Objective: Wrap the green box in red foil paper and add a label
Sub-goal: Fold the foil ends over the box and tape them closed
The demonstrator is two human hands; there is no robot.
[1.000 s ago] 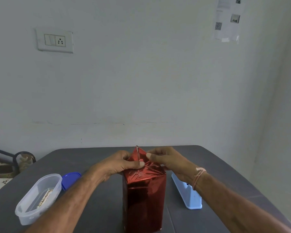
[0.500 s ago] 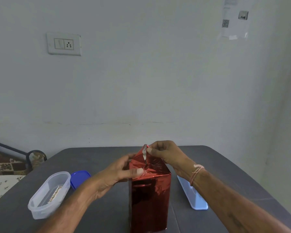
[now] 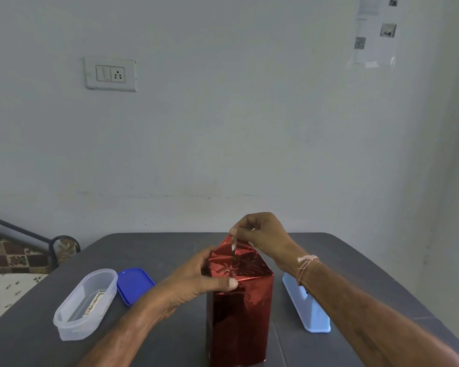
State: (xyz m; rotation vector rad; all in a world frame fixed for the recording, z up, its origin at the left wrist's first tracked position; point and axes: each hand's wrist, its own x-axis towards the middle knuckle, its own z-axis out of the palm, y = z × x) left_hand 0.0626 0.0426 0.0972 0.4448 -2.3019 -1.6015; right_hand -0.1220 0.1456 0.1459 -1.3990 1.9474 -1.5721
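Observation:
A tall box wrapped in shiny red foil paper (image 3: 240, 313) stands upright on the dark grey table (image 3: 170, 252); no green shows. At its top the foil is folded into a raised peak. My right hand (image 3: 263, 234) pinches the tip of that peak from above. My left hand (image 3: 196, 279) wraps around the box's upper left side, its thumb pressing on the front face just under the top edge. The far side of the box is hidden.
A clear oval plastic container (image 3: 86, 303) with a paper strip inside lies at the left, a blue lid (image 3: 134, 284) beside it. A pale blue plastic holder (image 3: 308, 308) stands right of the box. A black rail (image 3: 51, 242) is beyond the table's left corner.
My right hand has lifted, pulling the foil peak upward. My left hand moved from the top fold down to the box's upper left side. The camera view shifted slightly.

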